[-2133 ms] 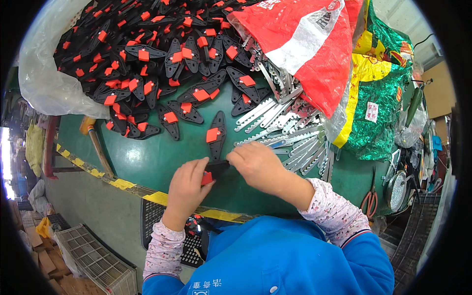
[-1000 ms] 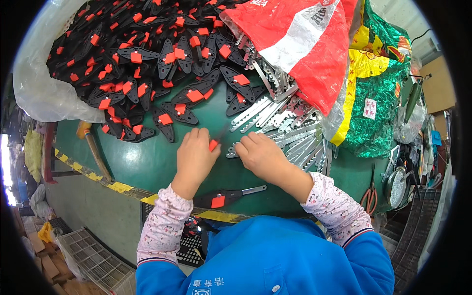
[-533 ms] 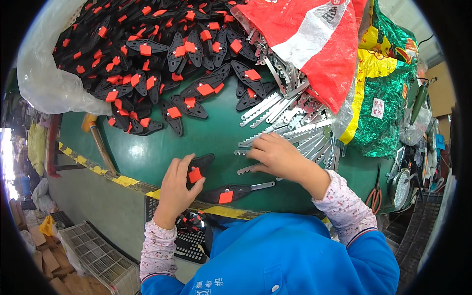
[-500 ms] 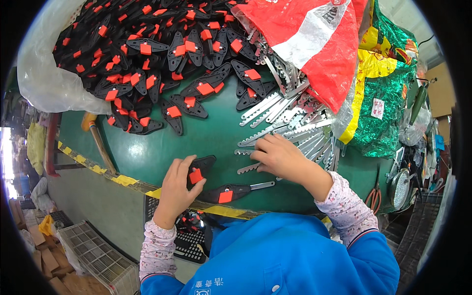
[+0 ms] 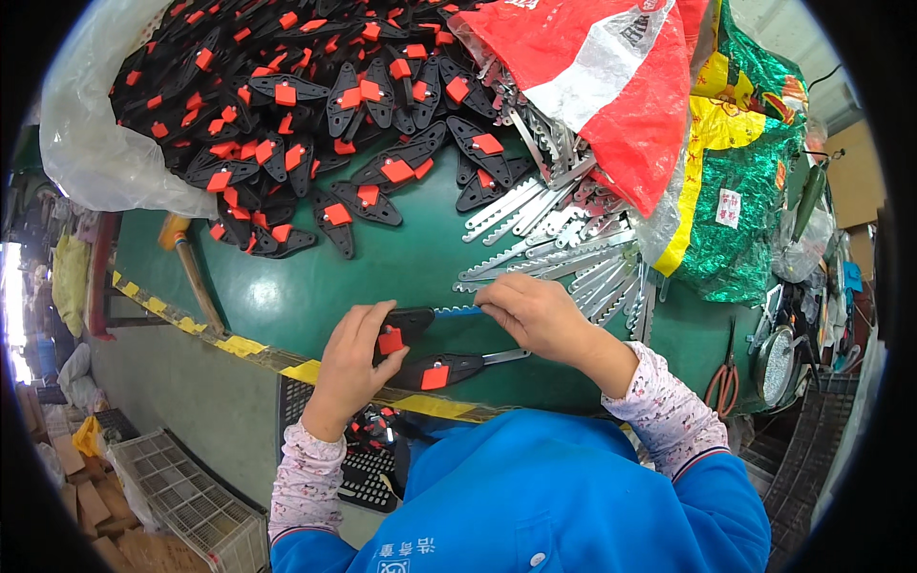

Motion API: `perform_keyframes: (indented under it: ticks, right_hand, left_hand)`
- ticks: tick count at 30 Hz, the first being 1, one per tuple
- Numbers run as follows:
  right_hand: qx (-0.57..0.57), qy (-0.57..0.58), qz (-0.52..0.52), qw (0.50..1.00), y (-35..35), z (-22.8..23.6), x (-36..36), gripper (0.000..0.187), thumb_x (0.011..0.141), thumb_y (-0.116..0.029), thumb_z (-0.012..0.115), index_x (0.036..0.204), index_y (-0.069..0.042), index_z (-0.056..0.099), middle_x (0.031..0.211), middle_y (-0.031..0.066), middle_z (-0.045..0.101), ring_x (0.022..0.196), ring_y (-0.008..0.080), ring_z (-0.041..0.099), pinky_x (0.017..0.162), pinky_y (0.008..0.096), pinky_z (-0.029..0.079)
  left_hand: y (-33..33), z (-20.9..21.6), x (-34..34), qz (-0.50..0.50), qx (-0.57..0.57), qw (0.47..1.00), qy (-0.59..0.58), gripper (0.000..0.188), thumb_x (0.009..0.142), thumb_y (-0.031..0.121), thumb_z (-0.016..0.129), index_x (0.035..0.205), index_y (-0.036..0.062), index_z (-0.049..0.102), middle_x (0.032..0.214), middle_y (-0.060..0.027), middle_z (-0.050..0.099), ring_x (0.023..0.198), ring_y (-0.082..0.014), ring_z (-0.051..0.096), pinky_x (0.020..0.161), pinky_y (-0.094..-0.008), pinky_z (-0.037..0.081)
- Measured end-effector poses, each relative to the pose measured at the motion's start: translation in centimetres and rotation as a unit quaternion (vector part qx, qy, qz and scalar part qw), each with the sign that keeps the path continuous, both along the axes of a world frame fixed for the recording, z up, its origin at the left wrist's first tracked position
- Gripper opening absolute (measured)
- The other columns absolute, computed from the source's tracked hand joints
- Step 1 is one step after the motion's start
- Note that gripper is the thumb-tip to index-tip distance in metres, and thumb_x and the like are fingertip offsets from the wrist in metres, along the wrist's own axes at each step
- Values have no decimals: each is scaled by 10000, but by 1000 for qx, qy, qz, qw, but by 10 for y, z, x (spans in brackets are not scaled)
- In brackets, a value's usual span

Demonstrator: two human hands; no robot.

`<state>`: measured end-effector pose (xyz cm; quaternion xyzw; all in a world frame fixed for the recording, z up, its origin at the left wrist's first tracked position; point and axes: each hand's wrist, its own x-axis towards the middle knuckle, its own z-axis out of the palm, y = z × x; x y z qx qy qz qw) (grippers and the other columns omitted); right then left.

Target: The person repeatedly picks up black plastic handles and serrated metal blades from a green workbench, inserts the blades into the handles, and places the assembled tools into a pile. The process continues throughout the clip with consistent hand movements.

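Observation:
My left hand (image 5: 351, 368) grips a black plastic part with a red tab (image 5: 413, 323) near the front of the green table. Between the fingers and thumb of my right hand (image 5: 543, 320) is a notched metal strip (image 5: 457, 310), its left end meeting the black part's pointed tip; whether it has entered the part I cannot tell. Just nearer to me lies a second black part (image 5: 458, 367), with a plain-looking metal strip (image 5: 506, 356) sticking out of its right end. More notched metal strips (image 5: 602, 282) fan out beyond my right hand.
Many black parts with red tabs (image 5: 315, 105) are heaped at the far left beside clear plastic (image 5: 105, 143). A red-and-white bag (image 5: 611, 86) and a green bag (image 5: 735, 210) stand far right. A hammer (image 5: 199, 277) lies left; scissors (image 5: 726, 377) lie right. Yellow-black tape (image 5: 239, 347) marks the table edge.
My right hand has picked a notched strip out of the pile and brought it nearer to me, against the black part. My left hand still holds that part, shifted slightly right.

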<state>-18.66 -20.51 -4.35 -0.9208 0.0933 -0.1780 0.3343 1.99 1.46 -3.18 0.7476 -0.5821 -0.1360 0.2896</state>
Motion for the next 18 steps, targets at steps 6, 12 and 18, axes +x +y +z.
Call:
perform_keyframes:
  ticks: [6, 12, 18]
  right_hand:
    - [-32, 7, 34, 999, 9, -4, -5, 172, 899, -142, 761, 1039, -78, 684, 902, 81, 665, 880, 310, 692, 722, 429, 583]
    - [-67, 45, -5, 997, 0, 12, -16, 261, 820, -204, 836, 929, -75, 637, 829, 81, 611, 811, 305, 685, 688, 438, 570]
    - [41, -27, 0, 999, 17, 7, -11, 278, 876, -165, 824, 1070, -43, 667, 861, 120, 617, 743, 330, 665, 656, 428, 559]
  left_hand:
    - [-12, 16, -10, -92, 32, 993, -69, 741, 739, 93, 896, 1411, 23, 591, 1231, -178, 640, 1103, -370, 646, 931, -450, 547]
    - [-17, 16, -9, -79, -8, 996, -46, 676, 742, 109, 884, 1365, 17, 639, 1219, -170, 690, 1070, -362, 668, 921, -443, 559]
    - [-31, 18, -20, -107, -10, 994, -5, 634, 764, 160, 891, 1332, 16, 649, 1177, -149, 681, 1024, -353, 679, 895, -438, 563]
